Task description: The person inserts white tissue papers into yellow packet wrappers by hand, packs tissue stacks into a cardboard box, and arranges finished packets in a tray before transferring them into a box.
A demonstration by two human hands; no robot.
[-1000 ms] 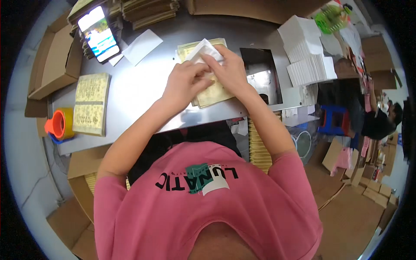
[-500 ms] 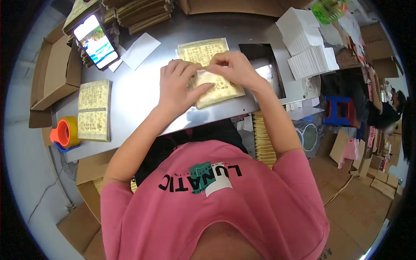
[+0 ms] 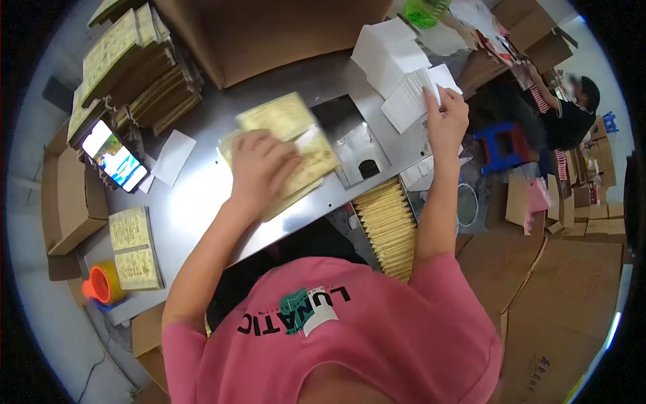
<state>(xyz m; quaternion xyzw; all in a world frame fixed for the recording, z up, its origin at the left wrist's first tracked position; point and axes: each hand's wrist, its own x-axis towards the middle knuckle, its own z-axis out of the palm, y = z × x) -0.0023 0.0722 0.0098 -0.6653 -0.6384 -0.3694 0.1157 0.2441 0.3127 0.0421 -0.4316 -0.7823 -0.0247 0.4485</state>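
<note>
My left hand (image 3: 259, 172) lies on top of a yellow printed paper packet (image 3: 313, 158), its fingers and thumb apart on the surface. The packet is blurred, sits at an angle near the table's front edge, and has a pale band across its middle. Another layer shows under its lower edge. Over at the right, my right hand (image 3: 447, 121) pinches a white paper sheet (image 3: 443, 79) at the near end of a fanned white paper stack (image 3: 407, 101). Whether it holds one sheet or several, I cannot tell.
A lit phone (image 3: 114, 156) leans by tall yellow paper stacks (image 3: 128, 67) at the left. Another yellow packet (image 3: 134, 246) lies near an orange and yellow tape roll (image 3: 104, 283). A cardboard box (image 3: 269, 34) stands behind. A person (image 3: 572, 111) works beyond a blue stool (image 3: 501, 147).
My right hand has left the yellow packet and moved right to the white paper. My left hand stays on the packet, which has turned. The view has shifted.
</note>
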